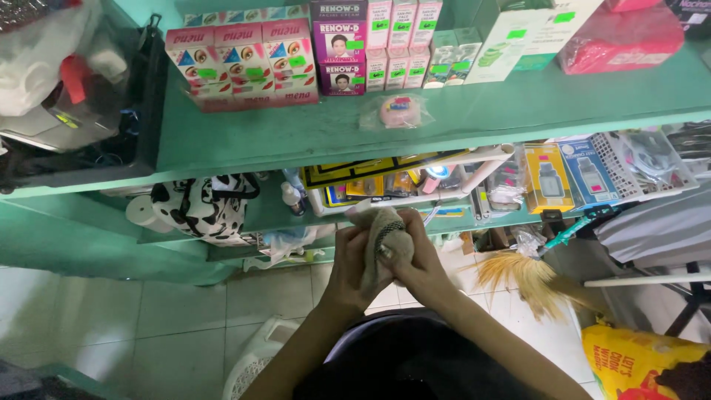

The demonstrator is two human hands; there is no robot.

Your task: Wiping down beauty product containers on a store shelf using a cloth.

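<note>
Both hands are clenching 1 rag between them, left hand and right hand pressing together just below the green shelf. I'd say bunching it tight like this gives a firmer wiping pad. The rag is looking coarse, beige and limp. Boxy cartons are sitting above the hands, a straw broom to the right.
</note>
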